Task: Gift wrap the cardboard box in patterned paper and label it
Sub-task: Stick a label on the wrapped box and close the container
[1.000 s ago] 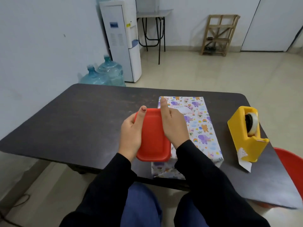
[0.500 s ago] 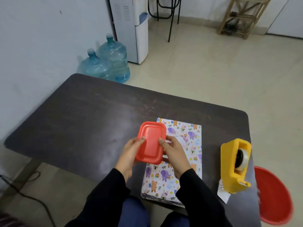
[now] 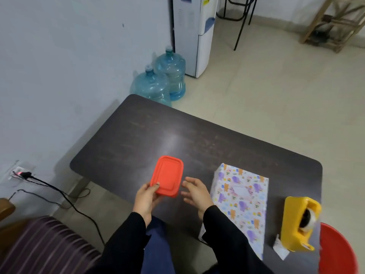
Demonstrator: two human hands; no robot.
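Red container (image 3: 167, 176) held in my left hand (image 3: 146, 200) above the dark surface (image 3: 150, 139).
My right hand (image 3: 196, 192) hovers just beside it, fingers spread, gripping nothing. I see the wrapped box (image 3: 242, 204), a white label on its top, lying flat to the right, with the yellow tape dispenser (image 3: 298, 224) near the surface's right edge.

**Open tabletop to the left and rear, clutter on the right**

The table (image 3: 177, 135) is bare across its far half and left end — a hand passes freely there. On the right the wrapped box (image 3: 245, 206) lies flat, and beyond it the yellow tape dispenser (image 3: 296, 224) stands near the edge, with a narrow lane between them. The red container (image 3: 167, 176) blocks the near middle.
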